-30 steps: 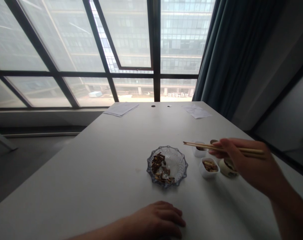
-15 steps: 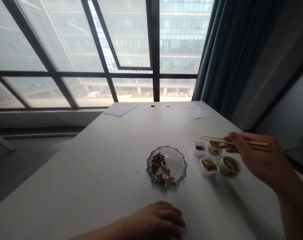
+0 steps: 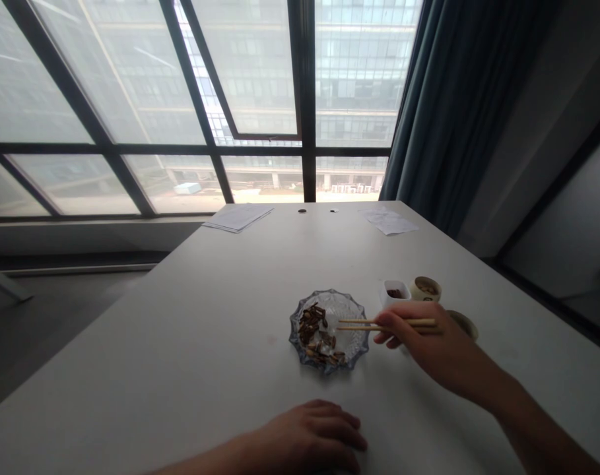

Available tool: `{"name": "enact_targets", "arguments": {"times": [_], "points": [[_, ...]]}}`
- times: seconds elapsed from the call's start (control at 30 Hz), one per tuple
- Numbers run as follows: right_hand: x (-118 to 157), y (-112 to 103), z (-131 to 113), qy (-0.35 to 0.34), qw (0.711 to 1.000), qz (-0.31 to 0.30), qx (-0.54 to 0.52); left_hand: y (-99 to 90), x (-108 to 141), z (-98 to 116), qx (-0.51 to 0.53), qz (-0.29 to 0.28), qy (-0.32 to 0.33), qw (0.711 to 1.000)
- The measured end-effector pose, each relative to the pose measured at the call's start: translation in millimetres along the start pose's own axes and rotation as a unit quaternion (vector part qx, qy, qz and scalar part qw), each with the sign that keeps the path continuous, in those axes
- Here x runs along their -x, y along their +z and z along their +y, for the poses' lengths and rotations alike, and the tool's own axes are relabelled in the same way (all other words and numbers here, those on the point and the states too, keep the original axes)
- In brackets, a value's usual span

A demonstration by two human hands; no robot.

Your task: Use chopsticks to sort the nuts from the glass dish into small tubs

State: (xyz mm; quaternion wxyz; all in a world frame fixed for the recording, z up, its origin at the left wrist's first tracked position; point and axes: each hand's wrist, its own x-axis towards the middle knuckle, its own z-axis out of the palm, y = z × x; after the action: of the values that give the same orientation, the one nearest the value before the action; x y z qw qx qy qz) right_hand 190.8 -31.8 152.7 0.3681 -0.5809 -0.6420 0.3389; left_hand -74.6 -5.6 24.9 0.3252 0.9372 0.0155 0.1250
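Observation:
My right hand (image 3: 418,336) grips a pair of wooden chopsticks (image 3: 364,324), whose tips reach over the right half of a clear glass dish (image 3: 352,349) with a scalloped rim. Small brown elongated pieces (image 3: 312,322) lie along the dish's left and front side. Between the chopstick tips I make out nothing. My left hand (image 3: 319,435) rests palm down on the table in front of the dish, fingers loosely spread and holding nothing.
Behind my right hand stand a white square cup (image 3: 395,290) with dark bits and a cream round cup (image 3: 426,287). Another round cup (image 3: 463,323) is partly covered by the hand. Papers (image 3: 237,216) lie at the far left of the white table (image 3: 205,316), more papers (image 3: 389,220) far right.
My right hand has swung left with the chopsticks, from above the small cups to the glass dish. It now hides the front white cup. The left hand stays in place.

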Motion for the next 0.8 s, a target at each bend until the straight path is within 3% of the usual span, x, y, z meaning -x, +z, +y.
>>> {"name": "enact_targets", "arguments": {"times": [0.07,0.33,0.67,0.8], "points": [[-3,9,6,0.003,1.000,-0.015,-0.006,1.2,1,-1,0.004,0.001,0.006,1.000],[-21,42,43,0.005,0.995,0.032,-0.096,3.9,3,-4,0.010,0.008,0.010,1.000],[-20,47,44,0.030,0.990,0.091,-0.106,3.1,3,-2,0.019,0.010,0.007,1.000],[-19,35,34,0.020,0.986,0.120,-0.114,3.9,3,-3,0.019,0.010,0.007,1.000]]}}
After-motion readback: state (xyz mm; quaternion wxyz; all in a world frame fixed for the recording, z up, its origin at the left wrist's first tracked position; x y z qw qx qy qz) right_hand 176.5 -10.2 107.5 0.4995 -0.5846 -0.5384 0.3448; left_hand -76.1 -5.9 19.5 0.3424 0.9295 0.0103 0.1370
